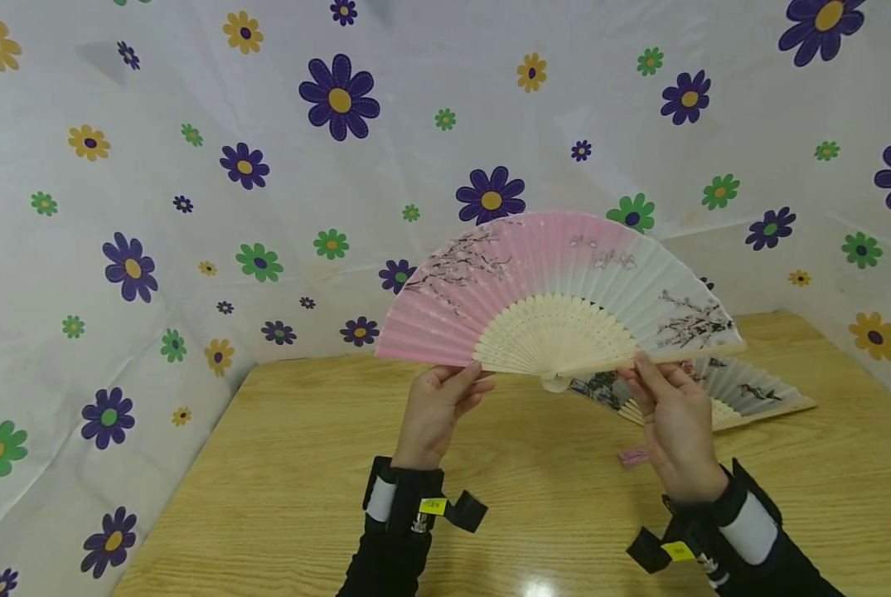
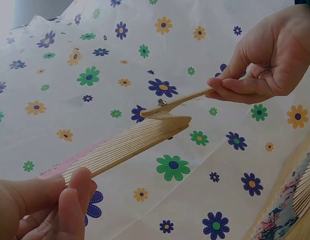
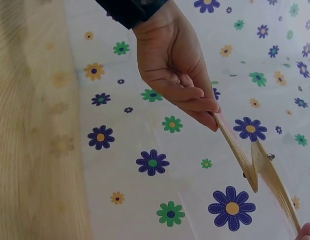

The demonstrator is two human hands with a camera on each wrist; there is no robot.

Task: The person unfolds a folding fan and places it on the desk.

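A spread folding fan, pink shading to white with blossom branches and pale bamboo ribs, is held upright above the table. My left hand pinches its left outer rib between thumb and fingers. The right outer rib is pinched by my right hand. The rivet end of the ribs hangs between both hands. Seen edge-on in the left wrist view, the fan's ribs are stepped near the rivet. Behind my right hand, a second open fan, white with a dark printed picture, lies on the table, partly covered.
A small pink strip lies on the wooden table beside the second fan. White cloth with purple, yellow and green flowers hangs behind the table and along its sides.
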